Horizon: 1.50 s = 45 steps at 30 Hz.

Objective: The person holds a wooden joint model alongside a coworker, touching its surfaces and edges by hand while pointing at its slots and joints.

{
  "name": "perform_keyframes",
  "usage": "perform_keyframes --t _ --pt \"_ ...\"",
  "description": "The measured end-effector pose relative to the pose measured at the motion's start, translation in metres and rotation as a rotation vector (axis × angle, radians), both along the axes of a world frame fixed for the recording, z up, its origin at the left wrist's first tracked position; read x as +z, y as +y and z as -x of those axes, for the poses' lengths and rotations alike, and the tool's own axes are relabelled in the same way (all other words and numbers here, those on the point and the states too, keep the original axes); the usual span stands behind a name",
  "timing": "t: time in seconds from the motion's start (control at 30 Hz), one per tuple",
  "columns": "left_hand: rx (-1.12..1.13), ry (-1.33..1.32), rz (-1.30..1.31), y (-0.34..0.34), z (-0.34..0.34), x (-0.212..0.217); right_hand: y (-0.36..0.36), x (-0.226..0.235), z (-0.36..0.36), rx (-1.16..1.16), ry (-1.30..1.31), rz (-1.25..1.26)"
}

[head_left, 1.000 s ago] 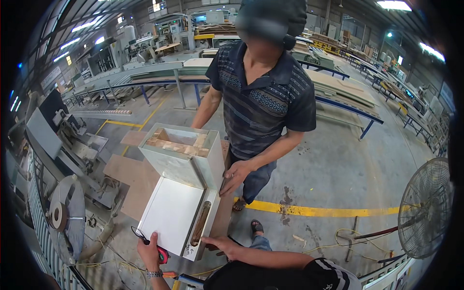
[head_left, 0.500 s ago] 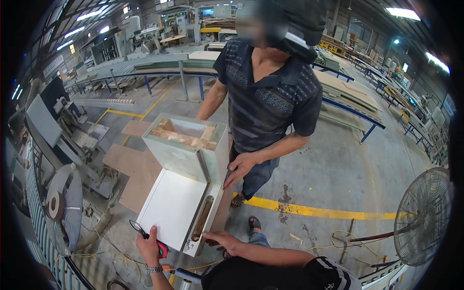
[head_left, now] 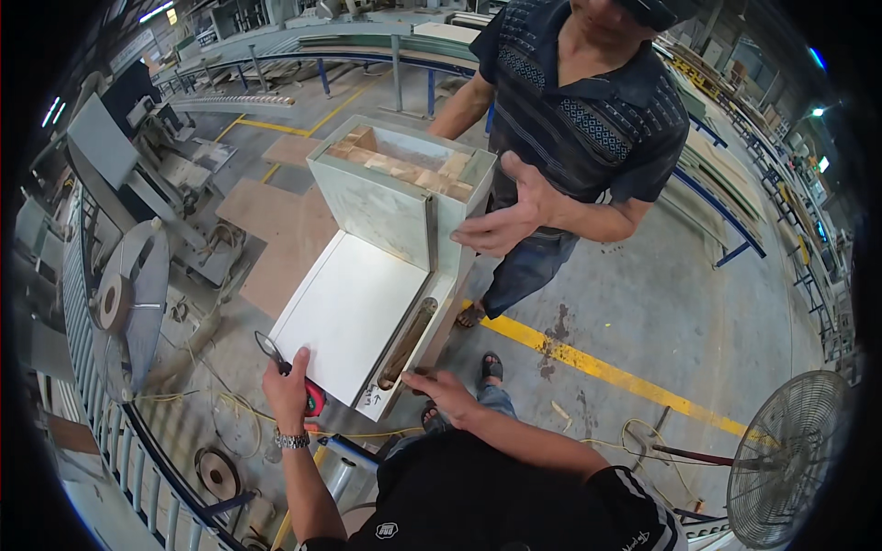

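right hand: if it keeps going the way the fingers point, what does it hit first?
The right hand points up-left and already rests at the near edge of the white cabinet piece. Straight on, it likely meets the long brown slot in that edge first; depth is unclear.

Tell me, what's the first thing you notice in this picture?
The big pale L-shaped cabinet piece in the middle, with wooden blocks inside its top. The person's left hand holds a red tool at its near edge; the right hand touches its corner. A co-worker stands behind it.
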<state>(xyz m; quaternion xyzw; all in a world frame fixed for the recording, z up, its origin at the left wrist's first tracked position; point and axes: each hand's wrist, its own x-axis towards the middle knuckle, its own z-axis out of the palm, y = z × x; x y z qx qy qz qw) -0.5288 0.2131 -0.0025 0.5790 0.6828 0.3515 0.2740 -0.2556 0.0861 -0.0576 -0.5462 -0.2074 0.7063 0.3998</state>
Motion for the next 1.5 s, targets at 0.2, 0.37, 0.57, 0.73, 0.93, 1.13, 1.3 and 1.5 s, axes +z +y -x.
perform_keyframes --t 0.2,0.37,0.57,0.73,0.93,1.13,1.3,1.5 --pt "-0.004 0.003 -0.025 -0.002 0.002 -0.003 0.020 0.046 -0.025 -0.335 -0.760 -0.443" --pt "-0.007 -0.019 -0.019 -0.001 0.004 -0.006 0.070 0.083 -0.052 -0.450 -1.023 -0.777" --pt "0.000 -0.024 -0.022 -0.002 -0.001 -0.002 0.081 0.089 -0.043 -0.420 -1.091 -0.838" --pt "-0.007 -0.066 -0.049 -0.003 -0.001 -0.001 0.073 0.082 -0.047 -0.365 -1.062 -0.857" --pt "0.001 -0.048 -0.040 -0.004 -0.002 0.002 0.066 0.077 -0.048 -0.315 -1.096 -0.845" --pt "0.018 -0.019 0.000 -0.004 -0.002 0.002 0.063 0.079 -0.048 -0.320 -1.073 -0.831" --pt "0.017 -0.008 0.018 -0.004 0.000 0.003 0.062 0.082 -0.048 -0.327 -1.055 -0.842" --pt "0.000 -0.059 -0.025 -0.004 -0.002 -0.001 0.060 0.082 -0.052 -0.293 -1.053 -0.797"
